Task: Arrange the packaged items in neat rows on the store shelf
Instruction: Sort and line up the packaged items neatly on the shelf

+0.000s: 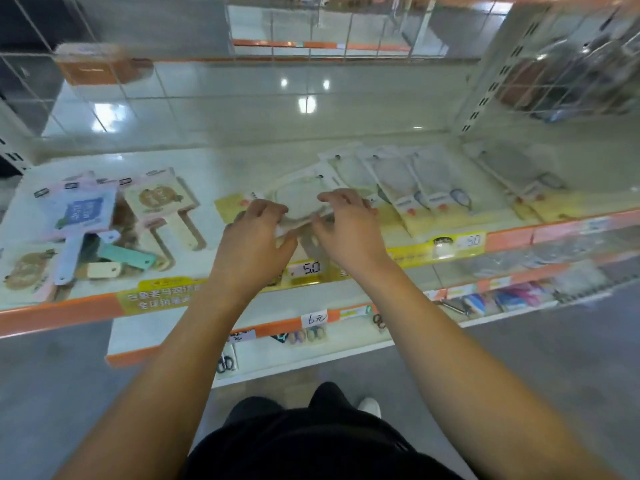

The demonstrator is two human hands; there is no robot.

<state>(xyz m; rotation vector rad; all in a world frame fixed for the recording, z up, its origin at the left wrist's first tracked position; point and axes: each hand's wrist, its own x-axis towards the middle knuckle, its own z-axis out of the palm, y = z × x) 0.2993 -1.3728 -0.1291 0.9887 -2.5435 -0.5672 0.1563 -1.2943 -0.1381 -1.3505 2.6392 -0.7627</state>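
Note:
Both my hands hold one pale packaged item (300,199) just above the middle of the white shelf (221,168). My left hand (256,233) grips its near left edge and my right hand (346,226) grips its near right edge with curled fingers. Right of it, a row of similar pale packs (398,181) lies overlapping, slanted toward the back. To the left sits a loose pile of packaged hand mirrors (86,230) with pink, blue and cream cards. The view is motion-blurred.
An orange shelf lip with yellow price tags (308,270) runs along the front. Lower shelves (311,337) hold small items and a handwritten tag. A wire grid panel (571,64) stands at the right, another at the back left. Grey floor lies below.

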